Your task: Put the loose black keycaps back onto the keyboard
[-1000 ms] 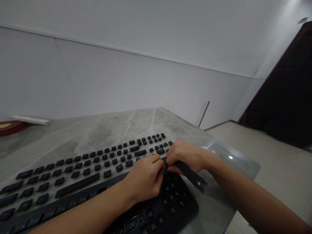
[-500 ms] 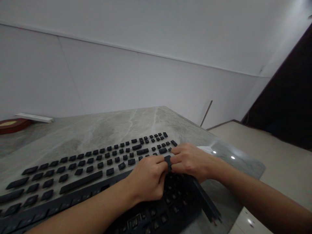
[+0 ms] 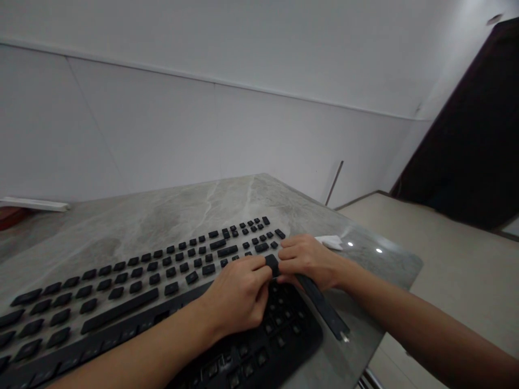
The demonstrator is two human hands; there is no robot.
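Note:
The fingers of my left hand point(image 3: 243, 292) are bent and closed on a small black piece that looks like a keycap point(image 3: 272, 265). My right hand point(image 3: 305, 262) meets it from the other side, fingertips touching or nearly touching the piece. Out from under my right palm runs a long, flat black tool point(image 3: 324, 309) with a pale tip; its exact kind is unclear. Beneath both hands lies a black keyboard point(image 3: 310, 337), with many bare key sockets at its right end. My left forearm hides part of it.
Behind the keyboard, loose black keycaps point(image 3: 154, 279) lie in rows on the grey marbled table point(image 3: 178, 210). A crumpled white tissue point(image 3: 330, 241) is beyond my right wrist. A white bar point(image 3: 36, 204) and a reddish-brown object point(image 3: 12, 217) sit far left. The table's right edge drops to the floor.
The view has shifted slightly, so the scene sits further left. The tool under my right hand has swung up and away from the keyboard's corner. Both hands stay together around the small piece.

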